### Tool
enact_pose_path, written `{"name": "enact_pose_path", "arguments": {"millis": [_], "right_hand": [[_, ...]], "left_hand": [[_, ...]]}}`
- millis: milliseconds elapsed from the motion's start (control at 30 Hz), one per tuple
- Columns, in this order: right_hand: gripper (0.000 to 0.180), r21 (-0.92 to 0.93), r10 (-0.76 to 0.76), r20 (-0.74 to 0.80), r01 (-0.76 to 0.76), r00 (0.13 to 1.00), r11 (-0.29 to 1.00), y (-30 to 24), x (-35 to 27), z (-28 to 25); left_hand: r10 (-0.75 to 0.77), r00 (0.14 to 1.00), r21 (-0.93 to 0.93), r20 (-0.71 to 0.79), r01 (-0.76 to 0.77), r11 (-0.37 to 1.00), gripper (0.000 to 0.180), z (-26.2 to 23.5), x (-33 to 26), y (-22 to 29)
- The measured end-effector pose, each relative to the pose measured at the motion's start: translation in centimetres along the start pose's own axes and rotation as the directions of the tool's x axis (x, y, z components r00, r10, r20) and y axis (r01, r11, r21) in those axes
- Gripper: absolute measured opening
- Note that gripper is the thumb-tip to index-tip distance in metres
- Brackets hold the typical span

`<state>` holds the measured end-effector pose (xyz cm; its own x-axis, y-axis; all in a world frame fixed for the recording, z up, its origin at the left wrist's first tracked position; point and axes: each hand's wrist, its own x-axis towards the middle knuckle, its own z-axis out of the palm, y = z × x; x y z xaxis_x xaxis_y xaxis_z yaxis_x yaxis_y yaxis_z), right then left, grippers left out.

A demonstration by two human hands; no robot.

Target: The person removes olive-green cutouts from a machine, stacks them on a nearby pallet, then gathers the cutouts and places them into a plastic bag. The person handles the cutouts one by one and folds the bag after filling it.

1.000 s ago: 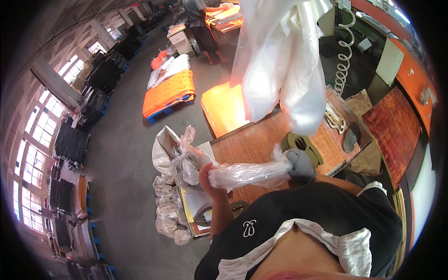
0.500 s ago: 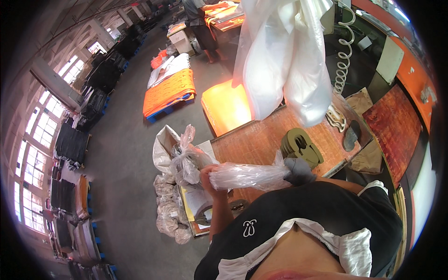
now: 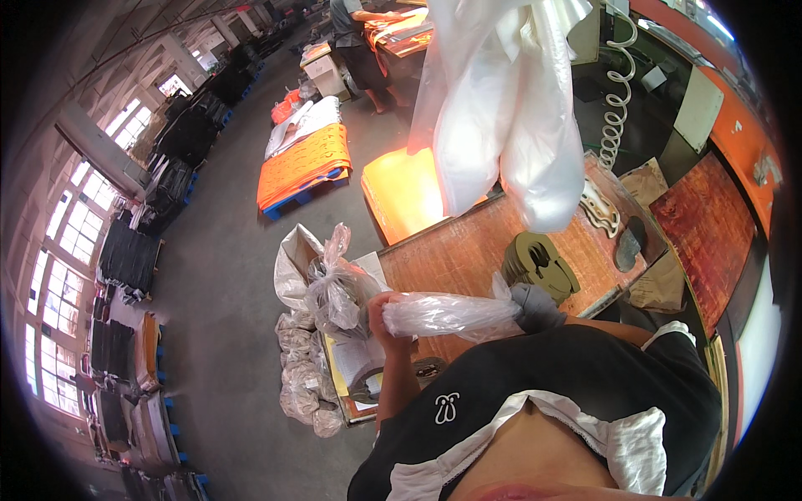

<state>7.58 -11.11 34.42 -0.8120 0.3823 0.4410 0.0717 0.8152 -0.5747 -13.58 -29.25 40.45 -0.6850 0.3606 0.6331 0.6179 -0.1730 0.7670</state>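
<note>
A clear plastic bag (image 3: 455, 316) is stretched sideways between my hands, close in front of my chest. Bare fingers of my left hand (image 3: 380, 317) are closed round its left end. My right hand (image 3: 539, 307), in a grey glove, grips the other end, where the film bunches up. Just beyond the right hand, a stack of olive-green cut foam-like pieces (image 3: 539, 267) lies on the wooden table (image 3: 451, 242). Beside my left hand stands a knotted clear bag (image 3: 334, 288), its contents hard to make out.
Large translucent plastic bags (image 3: 501, 108) hang over the table's far side. Orange sheets (image 3: 405, 192) lie beyond it. A white coiled hose (image 3: 614, 108) hangs at right, near a dark flat piece (image 3: 629, 244). Filled bags (image 3: 305, 384) stand at left. Another person (image 3: 359, 42) works farther off.
My left hand has shifted slightly right, and the stretched bag looks a bit shorter. The hanging plastic bags have swung a little left. Both hands keep their hold.
</note>
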Motion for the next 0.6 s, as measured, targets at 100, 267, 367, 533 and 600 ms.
{"name": "enact_pose_path", "arguments": {"millis": [100,267,367,533,600], "right_hand": [[0.015,-0.002,0.027,0.029,-0.027,0.999,1.000,0.4,0.0,0.3],[0.014,-0.048,0.056,0.032,-0.054,0.998,0.997,0.3,0.1,0.4],[0.016,-0.041,0.071,0.030,-0.070,0.997,0.997,0.0,0.3,0.1],[0.023,0.001,0.096,0.078,-0.097,0.992,0.995,-0.4,0.7,-0.5],[0.026,0.019,0.115,0.103,-0.117,0.988,0.993,-0.4,0.8,-0.6]], "left_hand": [[-0.006,1.000,-0.015,0.006,0.007,1.000,0.014,0.1,0.1,0.0],[-0.040,0.999,-0.057,0.004,0.041,0.998,0.012,0.3,0.3,0.2],[-0.062,0.998,-0.084,0.005,0.062,0.995,0.012,0.4,0.4,0.1],[-0.122,0.993,-0.116,0.003,0.122,0.986,0.012,0.4,0.5,-0.4],[-0.123,0.992,-0.129,0.002,0.122,0.984,0.013,0.4,0.6,-0.6]]}}
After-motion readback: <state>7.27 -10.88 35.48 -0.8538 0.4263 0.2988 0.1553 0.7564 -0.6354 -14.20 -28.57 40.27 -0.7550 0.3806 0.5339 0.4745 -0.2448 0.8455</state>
